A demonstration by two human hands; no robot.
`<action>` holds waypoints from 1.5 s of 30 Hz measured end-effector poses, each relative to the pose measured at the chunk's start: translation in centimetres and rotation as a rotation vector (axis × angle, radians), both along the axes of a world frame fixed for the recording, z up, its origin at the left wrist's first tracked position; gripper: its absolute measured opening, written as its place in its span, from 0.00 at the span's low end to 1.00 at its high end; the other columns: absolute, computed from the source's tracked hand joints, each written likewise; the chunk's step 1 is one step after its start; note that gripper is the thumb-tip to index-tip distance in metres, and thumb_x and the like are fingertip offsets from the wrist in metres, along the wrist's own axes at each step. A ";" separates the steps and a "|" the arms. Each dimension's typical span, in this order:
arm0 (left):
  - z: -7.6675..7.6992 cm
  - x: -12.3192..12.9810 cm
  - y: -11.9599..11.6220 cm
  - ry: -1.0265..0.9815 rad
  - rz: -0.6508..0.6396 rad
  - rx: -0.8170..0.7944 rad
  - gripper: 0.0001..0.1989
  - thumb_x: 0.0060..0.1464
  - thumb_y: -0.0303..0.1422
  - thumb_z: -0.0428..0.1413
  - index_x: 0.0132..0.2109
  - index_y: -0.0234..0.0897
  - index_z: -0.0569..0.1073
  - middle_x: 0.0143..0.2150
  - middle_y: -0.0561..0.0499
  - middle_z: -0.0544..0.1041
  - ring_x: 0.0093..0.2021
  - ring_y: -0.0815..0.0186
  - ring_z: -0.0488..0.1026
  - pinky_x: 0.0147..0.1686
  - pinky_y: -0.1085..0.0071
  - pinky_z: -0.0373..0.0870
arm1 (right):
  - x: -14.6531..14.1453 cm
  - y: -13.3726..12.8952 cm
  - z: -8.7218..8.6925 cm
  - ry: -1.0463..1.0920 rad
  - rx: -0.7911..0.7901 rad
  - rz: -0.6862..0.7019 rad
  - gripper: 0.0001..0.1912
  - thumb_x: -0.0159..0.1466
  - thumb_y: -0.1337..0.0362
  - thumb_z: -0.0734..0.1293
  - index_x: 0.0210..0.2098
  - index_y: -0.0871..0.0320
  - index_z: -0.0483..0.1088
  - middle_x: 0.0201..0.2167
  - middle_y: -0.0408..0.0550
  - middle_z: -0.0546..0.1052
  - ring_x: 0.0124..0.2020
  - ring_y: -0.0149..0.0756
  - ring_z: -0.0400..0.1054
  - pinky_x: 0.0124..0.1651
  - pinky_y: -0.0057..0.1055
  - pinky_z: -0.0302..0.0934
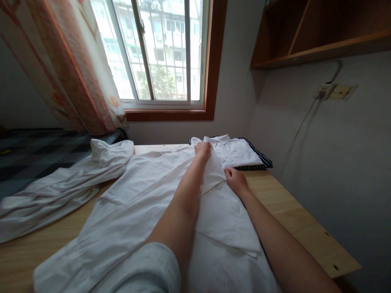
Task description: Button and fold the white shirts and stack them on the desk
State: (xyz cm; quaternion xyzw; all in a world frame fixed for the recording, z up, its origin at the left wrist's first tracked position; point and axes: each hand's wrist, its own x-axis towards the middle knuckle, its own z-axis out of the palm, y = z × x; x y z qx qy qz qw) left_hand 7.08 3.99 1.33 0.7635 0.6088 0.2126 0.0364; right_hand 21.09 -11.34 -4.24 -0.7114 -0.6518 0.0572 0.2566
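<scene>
A white shirt [143,191] lies spread over the wooden table, with part of it folded inward on the right. My left hand [203,149] reaches to its far end and is closed on the cloth there. Along the shirt's right edge, my right hand [236,180] is closed with the fabric pinched at the fingertips. One sleeve [113,162] stretches out loosely to the left and looks wrinkled. Just beyond my hands sits a folded white shirt [240,151] with a collar, resting on a black striped garment [262,159]. My left forearm hides some of the middle.
The wooden table [293,211] has its right edge near the wall. A dark checked surface [61,150] adjoins it on the left. Behind are a window [165,53] and a patterned curtain [70,65]. A cord hangs from the wall socket [336,92], below a wooden shelf [324,49].
</scene>
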 end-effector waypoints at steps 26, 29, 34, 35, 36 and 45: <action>-4.0 -0.7 -10.5 0.222 -0.344 0.170 0.28 0.66 0.38 0.46 0.70 0.33 0.57 0.70 0.37 0.61 0.67 0.53 0.61 0.65 0.58 0.56 | 0.4 0.3 -0.4 -0.015 0.008 0.019 0.17 0.72 0.60 0.57 0.35 0.57 0.74 0.35 0.51 0.80 0.33 0.35 0.67 0.32 0.30 0.44; -3.6 -2.8 -12.6 0.259 -0.406 0.209 0.30 0.64 0.36 0.49 0.70 0.33 0.57 0.73 0.37 0.55 0.70 0.51 0.56 0.67 0.56 0.53 | 0.6 0.5 -0.5 -0.003 0.017 0.003 0.18 0.72 0.59 0.57 0.33 0.58 0.74 0.33 0.51 0.79 0.32 0.35 0.66 0.31 0.30 0.43; -3.7 -7.7 -18.4 0.220 -0.492 0.181 0.24 0.64 0.39 0.50 0.65 0.39 0.67 0.68 0.43 0.65 0.67 0.54 0.61 0.66 0.56 0.59 | 0.7 0.6 -0.6 -0.001 0.032 -0.006 0.17 0.71 0.60 0.58 0.33 0.58 0.75 0.33 0.50 0.79 0.31 0.35 0.66 0.31 0.29 0.43; -3.7 -8.7 -19.5 0.223 -0.499 0.150 0.24 0.63 0.41 0.52 0.63 0.39 0.69 0.67 0.43 0.67 0.66 0.53 0.63 0.64 0.56 0.62 | 0.7 0.6 -0.7 -0.004 0.035 -0.004 0.17 0.71 0.60 0.58 0.33 0.58 0.75 0.33 0.51 0.79 0.31 0.35 0.66 0.31 0.29 0.43; -3.6 -9.7 -20.5 0.229 -0.513 0.130 0.22 0.63 0.41 0.52 0.61 0.39 0.71 0.65 0.42 0.69 0.65 0.53 0.65 0.63 0.56 0.64 | 0.7 0.7 -0.7 -0.008 0.037 -0.002 0.17 0.71 0.60 0.58 0.33 0.58 0.75 0.33 0.51 0.79 0.31 0.35 0.66 0.31 0.30 0.43; -1.3 -13.4 -25.2 0.492 -0.480 0.064 0.11 0.63 0.25 0.48 0.39 0.31 0.76 0.39 0.40 0.80 0.43 0.56 0.76 0.45 0.61 0.75 | 0.5 0.6 -0.3 -0.078 0.001 -0.030 0.19 0.72 0.59 0.56 0.38 0.59 0.76 0.39 0.54 0.81 0.36 0.37 0.70 0.32 0.30 0.46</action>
